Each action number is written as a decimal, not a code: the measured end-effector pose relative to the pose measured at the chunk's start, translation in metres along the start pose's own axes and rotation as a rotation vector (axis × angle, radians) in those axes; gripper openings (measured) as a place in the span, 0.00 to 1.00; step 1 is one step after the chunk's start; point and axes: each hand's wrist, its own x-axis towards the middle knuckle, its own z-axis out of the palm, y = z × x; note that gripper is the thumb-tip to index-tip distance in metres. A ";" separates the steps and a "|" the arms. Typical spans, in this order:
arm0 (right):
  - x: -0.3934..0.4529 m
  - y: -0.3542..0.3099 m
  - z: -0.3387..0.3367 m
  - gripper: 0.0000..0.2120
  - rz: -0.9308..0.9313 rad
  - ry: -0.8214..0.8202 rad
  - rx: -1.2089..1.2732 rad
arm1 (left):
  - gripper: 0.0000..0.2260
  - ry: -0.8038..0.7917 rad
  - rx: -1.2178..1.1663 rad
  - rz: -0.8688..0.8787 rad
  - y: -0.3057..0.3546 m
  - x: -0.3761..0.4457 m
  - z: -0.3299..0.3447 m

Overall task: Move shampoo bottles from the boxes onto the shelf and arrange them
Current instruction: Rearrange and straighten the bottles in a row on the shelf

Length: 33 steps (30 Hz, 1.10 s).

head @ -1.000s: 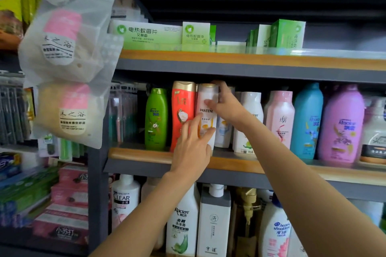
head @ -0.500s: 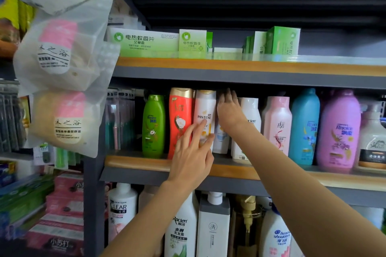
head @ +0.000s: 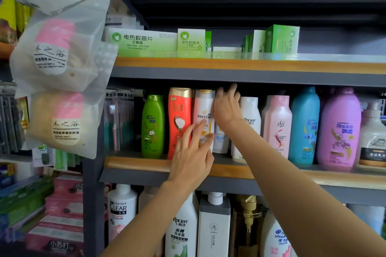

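The left hand (head: 191,158) covers the lower Pantene bottle (head: 203,110) on the middle shelf (head: 133,162), fingers straight against its front. Behind, the right hand (head: 226,104), fingers spread and blurred, hides a small bottle (head: 220,139); whether it grips is unclear.

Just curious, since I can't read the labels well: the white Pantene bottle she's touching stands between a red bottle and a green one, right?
Not quite. In the head view the Pantene bottle has the red bottle on its left, but the green bottle stands beyond the red one. On its right a small white bottle sits behind the right hand.
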 end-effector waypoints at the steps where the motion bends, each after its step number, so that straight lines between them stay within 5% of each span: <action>1: 0.000 0.001 -0.004 0.23 0.021 0.006 0.070 | 0.19 0.000 0.003 0.000 0.000 0.000 0.000; 6: -0.002 0.000 -0.013 0.26 -0.002 -0.051 0.386 | 0.19 0.010 0.000 -0.026 -0.001 0.000 0.003; 22: -0.023 0.011 -0.020 0.20 0.162 0.285 0.797 | 0.20 -0.029 0.002 -0.027 0.000 0.001 0.000; 30: -0.042 0.023 -0.024 0.20 0.193 0.132 1.126 | 0.20 -0.037 -0.028 -0.029 -0.001 -0.001 -0.004; 33: -0.053 0.031 -0.014 0.19 0.224 -0.014 1.028 | 0.20 -0.063 -0.001 -0.042 0.000 -0.003 -0.006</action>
